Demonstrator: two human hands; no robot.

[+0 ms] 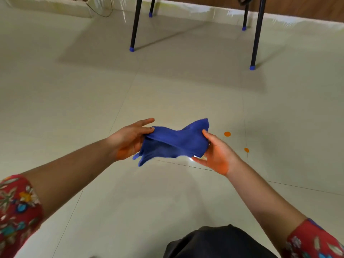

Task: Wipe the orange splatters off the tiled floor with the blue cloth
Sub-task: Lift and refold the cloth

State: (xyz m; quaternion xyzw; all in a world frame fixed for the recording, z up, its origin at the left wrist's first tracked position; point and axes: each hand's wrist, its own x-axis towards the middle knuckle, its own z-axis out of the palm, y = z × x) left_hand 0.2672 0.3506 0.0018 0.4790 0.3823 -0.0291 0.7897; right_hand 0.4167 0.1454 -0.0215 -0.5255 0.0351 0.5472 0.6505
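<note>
A blue cloth (175,143) is stretched in the air between both hands, above the pale tiled floor (93,101). My left hand (128,140) pinches its left end with thumb and fingers. My right hand (216,155) grips its right end, palm turned up. Both palms carry orange stains. Two orange splatters lie on the floor to the right of the cloth: a larger round one (227,134) and a smaller one (246,150) close to a tile joint.
Black table legs with blue feet stand ahead, the nearest two at left (132,49) and at right (252,67). A wall base runs along the back. My dark-clothed knee (214,243) fills the bottom middle. A thin cable (104,14) lies at the far left.
</note>
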